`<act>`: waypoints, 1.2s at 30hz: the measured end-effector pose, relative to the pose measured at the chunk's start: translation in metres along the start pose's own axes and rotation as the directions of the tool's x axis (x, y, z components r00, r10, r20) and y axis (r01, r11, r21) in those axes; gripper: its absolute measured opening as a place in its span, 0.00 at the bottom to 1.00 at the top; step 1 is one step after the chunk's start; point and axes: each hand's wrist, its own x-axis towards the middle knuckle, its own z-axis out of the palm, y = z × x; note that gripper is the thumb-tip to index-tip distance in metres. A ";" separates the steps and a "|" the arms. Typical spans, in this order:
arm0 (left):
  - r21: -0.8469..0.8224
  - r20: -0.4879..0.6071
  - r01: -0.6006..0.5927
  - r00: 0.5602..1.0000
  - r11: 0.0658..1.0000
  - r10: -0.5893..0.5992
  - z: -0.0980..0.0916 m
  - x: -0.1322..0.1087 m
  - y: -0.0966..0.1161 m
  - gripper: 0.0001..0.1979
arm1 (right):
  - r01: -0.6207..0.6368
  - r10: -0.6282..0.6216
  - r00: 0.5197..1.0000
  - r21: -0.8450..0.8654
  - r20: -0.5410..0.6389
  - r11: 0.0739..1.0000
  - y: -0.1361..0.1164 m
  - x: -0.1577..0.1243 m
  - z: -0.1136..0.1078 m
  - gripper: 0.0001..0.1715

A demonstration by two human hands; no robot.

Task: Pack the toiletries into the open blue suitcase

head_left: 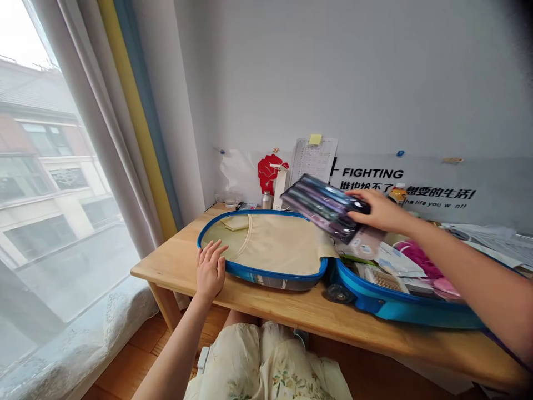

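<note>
An open blue suitcase lies on the table, its two halves side by side. My left hand [211, 269] rests on the near left rim of the beige-lined half [283, 241], fingers stretched out. My right hand [375, 210] grips one end of a dark, glossy flat pack [318, 204] with purple and teal bands; its exact kind is unclear. The pack is tilted in the air around the hinge between the halves. Below and right of it, the filled half [375, 303] holds a magenta item [410, 258], a white packet [397, 261] and other small goods, partly hidden by my right forearm.
The wooden table [170, 272] ends close to my lap. Behind the suitcase stand a silver bottle [266, 200], a white box [281, 189] and an orange-labelled bottle [398, 193]. Papers [487, 239] lie at the right. A curtained window is on the left.
</note>
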 end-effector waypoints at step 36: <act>0.016 0.001 -0.026 1.000 1.000 0.026 -0.001 -0.001 -0.003 0.22 | 0.180 -0.176 0.937 0.014 0.302 0.984 -0.075 0.133 0.096 0.29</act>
